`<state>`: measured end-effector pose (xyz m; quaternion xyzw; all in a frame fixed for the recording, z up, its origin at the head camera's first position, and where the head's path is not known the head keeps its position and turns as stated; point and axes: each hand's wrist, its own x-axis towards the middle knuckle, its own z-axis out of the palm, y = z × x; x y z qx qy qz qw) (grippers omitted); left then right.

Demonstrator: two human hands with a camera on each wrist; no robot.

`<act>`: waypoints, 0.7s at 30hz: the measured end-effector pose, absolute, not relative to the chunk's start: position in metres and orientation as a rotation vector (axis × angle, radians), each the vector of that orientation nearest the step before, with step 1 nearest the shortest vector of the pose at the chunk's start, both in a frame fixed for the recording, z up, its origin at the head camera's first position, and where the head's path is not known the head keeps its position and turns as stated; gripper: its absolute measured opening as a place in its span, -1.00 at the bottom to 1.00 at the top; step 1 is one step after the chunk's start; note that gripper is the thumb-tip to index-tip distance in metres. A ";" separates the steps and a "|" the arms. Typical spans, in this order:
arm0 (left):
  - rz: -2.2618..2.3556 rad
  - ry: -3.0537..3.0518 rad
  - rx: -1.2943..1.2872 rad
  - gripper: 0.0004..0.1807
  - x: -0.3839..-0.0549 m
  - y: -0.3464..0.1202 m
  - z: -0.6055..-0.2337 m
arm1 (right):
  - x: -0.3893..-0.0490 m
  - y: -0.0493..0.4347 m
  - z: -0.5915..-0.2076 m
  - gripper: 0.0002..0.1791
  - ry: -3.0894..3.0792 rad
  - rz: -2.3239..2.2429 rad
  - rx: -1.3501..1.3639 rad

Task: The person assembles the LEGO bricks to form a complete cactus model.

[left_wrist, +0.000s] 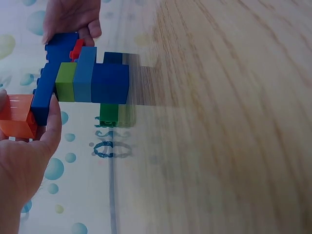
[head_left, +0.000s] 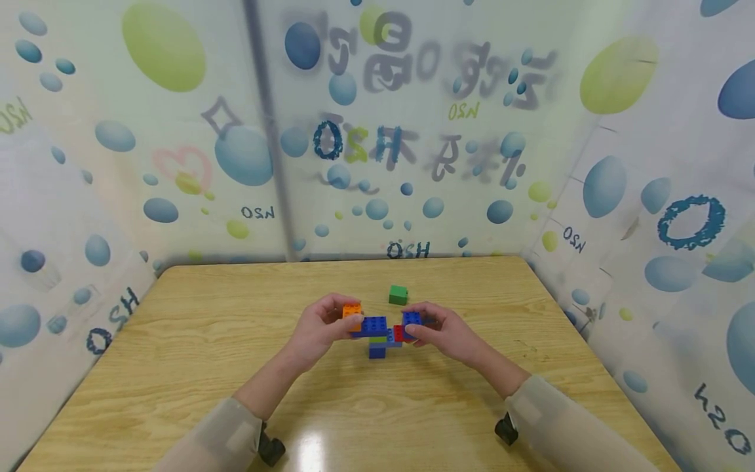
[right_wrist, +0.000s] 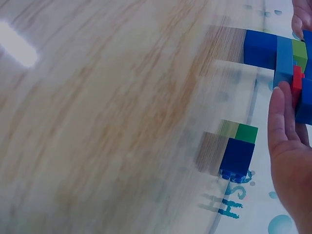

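Observation:
A built stack of toy building bricks stands on the table, with a dark blue brick (head_left: 377, 352) at its foot. Above that lie a lighter blue brick (left_wrist: 85, 75), a lime green brick (left_wrist: 65, 82) and a long blue brick (head_left: 374, 326). My left hand (head_left: 321, 330) grips an orange brick (head_left: 352, 314) at the long brick's left end, thumb in front. On the right side, my right hand (head_left: 444, 332) holds a blue brick (head_left: 412, 318) between thumb and fingers. This brick sits over a small red brick (right_wrist: 296, 83) on the lighter blue one.
Behind the stack, a loose green brick (head_left: 398, 295) lies on the wooden table (head_left: 236, 314). Another loose blue brick (right_wrist: 237, 157) rests nearby, mostly hidden by my right hand in the head view. Printed curtains (head_left: 377, 216) enclose the table's back and sides.

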<state>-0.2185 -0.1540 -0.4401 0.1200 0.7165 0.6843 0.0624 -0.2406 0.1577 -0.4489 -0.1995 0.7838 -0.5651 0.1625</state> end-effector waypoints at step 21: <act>2.061 2.165 0.354 -0.57 -0.219 -0.154 -0.440 | -0.240 0.184 -0.455 -0.36 2.307 -1.514 -0.516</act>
